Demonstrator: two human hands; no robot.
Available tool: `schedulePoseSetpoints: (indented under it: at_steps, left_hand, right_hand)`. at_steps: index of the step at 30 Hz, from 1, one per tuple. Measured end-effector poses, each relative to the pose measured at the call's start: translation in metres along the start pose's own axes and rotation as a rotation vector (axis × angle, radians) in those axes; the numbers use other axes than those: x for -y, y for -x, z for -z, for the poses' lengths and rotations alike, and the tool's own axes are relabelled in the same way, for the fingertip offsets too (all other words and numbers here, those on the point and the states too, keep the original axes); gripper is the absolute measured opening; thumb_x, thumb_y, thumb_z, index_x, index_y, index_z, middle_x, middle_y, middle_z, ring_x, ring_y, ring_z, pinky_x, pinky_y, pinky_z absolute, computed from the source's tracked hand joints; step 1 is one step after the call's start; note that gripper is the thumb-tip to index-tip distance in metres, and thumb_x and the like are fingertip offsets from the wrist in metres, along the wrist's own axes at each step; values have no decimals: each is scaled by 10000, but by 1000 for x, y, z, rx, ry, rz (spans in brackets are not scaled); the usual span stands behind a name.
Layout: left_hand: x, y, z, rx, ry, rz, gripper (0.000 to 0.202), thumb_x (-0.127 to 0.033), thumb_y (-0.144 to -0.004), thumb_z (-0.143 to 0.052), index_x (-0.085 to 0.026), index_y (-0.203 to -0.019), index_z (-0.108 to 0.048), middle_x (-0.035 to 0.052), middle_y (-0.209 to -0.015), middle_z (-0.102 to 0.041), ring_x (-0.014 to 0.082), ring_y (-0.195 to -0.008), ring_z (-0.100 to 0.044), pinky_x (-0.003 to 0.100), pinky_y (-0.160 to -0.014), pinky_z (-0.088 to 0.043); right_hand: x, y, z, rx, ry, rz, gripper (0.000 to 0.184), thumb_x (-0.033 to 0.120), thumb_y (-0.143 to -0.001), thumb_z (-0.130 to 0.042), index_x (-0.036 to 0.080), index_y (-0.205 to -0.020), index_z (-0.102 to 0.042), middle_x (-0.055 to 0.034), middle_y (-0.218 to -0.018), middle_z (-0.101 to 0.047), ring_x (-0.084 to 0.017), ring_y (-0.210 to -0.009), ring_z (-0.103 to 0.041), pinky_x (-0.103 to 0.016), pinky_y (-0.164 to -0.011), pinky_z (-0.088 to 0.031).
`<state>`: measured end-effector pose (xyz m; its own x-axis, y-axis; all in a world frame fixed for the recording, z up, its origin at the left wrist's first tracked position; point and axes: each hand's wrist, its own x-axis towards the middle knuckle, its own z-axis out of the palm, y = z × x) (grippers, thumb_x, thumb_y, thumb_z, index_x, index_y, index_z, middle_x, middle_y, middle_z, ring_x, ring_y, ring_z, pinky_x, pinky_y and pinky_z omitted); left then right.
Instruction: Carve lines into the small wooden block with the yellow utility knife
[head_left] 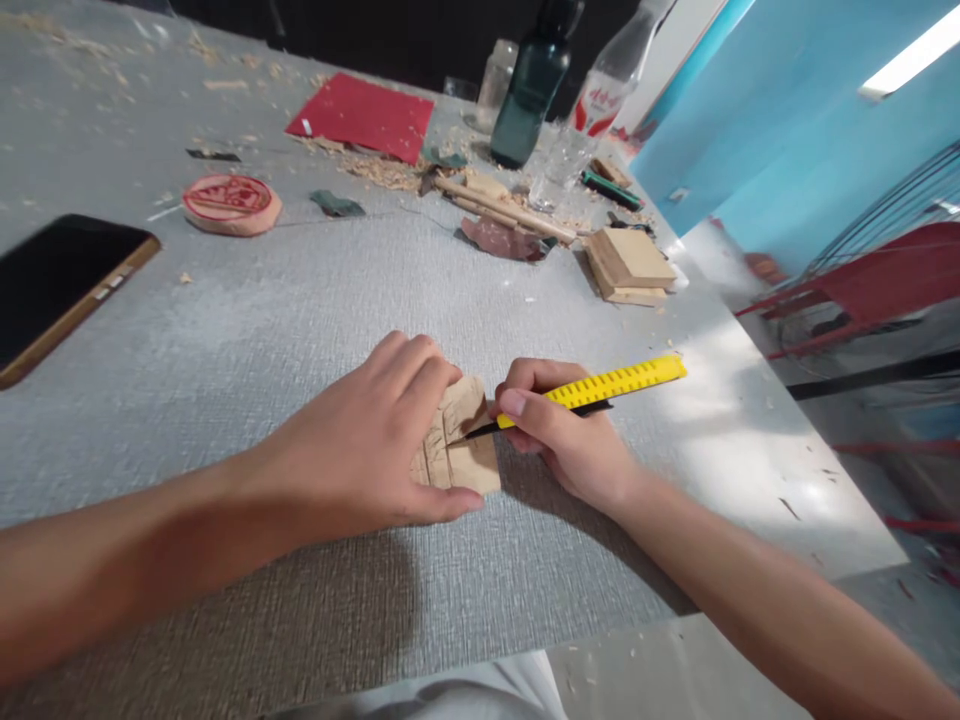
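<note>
A small pale wooden block (474, 462) lies on the table in front of me, with carved or drawn lines across its top. My left hand (394, 430) grips it from the left, thumb along the near edge and fingers over the far side, covering part of it. My right hand (559, 425) is closed around a yellow utility knife (622, 380) with black ruler-like marks. The knife's slim dark tip touches the block's top near the lines, and its yellow end points up to the right.
A phone (67, 285) lies at the left, near a round red-faced carved piece (232, 203). Farther back are red sandpaper (364, 115), a dark bottle (529, 95), a clear bottle (600, 100) and wood shavings (386, 172). Stacked wooden blocks (630, 262) sit near the right table edge.
</note>
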<state>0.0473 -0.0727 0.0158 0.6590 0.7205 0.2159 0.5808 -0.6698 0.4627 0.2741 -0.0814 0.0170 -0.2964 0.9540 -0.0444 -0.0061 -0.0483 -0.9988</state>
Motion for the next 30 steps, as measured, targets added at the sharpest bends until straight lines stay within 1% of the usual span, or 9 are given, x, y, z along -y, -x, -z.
schedulePoseSetpoints:
  at_steps: [3, 7, 9, 12, 15, 17, 20, 25, 30]
  left_hand:
    - [0, 0, 0, 8, 1, 11, 689, -572, -710, -926, -203, -1161, -559, 91, -1180, -598, 329, -1109, -547, 483, -909, -485]
    - [-1, -1, 1, 6, -16, -17, 724, -580, -698, -938, -187, -1177, -563, 95, -1179, -598, 325, -1103, -549, 481, -903, -485]
    - [-1, -1, 1, -11, -29, -39, 735, -584, -689, -945, -187, -1177, -567, 94, -1174, -604, 323, -1097, -548, 485, -912, -483]
    - [-1, 0, 1, -31, -39, -47, 748, -610, -688, -938, -184, -1181, -571, 98, -1165, -610, 328, -1089, -547, 493, -913, -484]
    - [1, 1, 2, -42, -35, -49, 761, -594, -693, -936, -177, -1210, -565, 108, -1176, -613, 339, -1105, -549, 494, -913, -487]
    - [2, 1, 3, -43, -31, -54, 771, -574, -691, -943, -171, -1226, -562, 113, -1189, -612, 343, -1116, -551, 496, -921, -488]
    - [4, 1, 4, -31, -34, -51, 761, -579, -699, -939, -169, -1221, -567, 114, -1186, -610, 343, -1108, -557, 496, -912, -491]
    - [2, 0, 6, -38, -46, -56, 710, -602, -707, -918, -184, -1182, -596, 115, -1151, -621, 347, -1080, -565, 508, -903, -499]
    - [1, 0, 6, -54, -52, -77, 675, -598, -713, -914, -177, -1139, -603, 125, -1133, -626, 347, -1058, -566, 509, -881, -508]
  right_hand:
    - [6, 1, -2, -23, 104, 28, 355, 341, -875, -792, 210, -616, -588, 58, -521, -524, -103, -505, -414, -273, -507, -284]
    - [10, 6, -3, -129, 239, 102, 366, 271, -879, -724, 219, -568, -537, 56, -514, -478, -107, -507, -392, -292, -511, -264]
    - [7, 10, -2, -150, 241, 141, 374, 267, -893, -709, 224, -573, -518, 57, -520, -453, -111, -509, -366, -302, -512, -253]
    - [1, 14, 3, -181, 238, 220, 358, 270, -899, -722, 231, -602, -526, 43, -556, -477, -127, -535, -371, -317, -530, -256]
    - [-3, 13, 11, -311, 180, 341, 321, 231, -877, -723, 240, -611, -543, 37, -559, -485, -142, -540, -391, -334, -554, -285]
    - [-4, 10, 15, -355, 112, 358, 302, 234, -878, -717, 247, -618, -566, 38, -556, -483, -142, -524, -380, -338, -556, -287]
    - [-4, 10, 12, -274, 49, 297, 313, 300, -905, -745, 247, -636, -594, 39, -560, -491, -141, -524, -385, -339, -562, -295]
    - [-3, 18, 0, -99, 101, 216, 326, 385, -943, -773, 238, -696, -619, 33, -608, -539, -135, -548, -407, -320, -538, -303]
    - [2, 18, -3, -48, 125, 212, 335, 380, -956, -771, 224, -702, -617, 38, -609, -537, -117, -542, -420, -296, -523, -299]
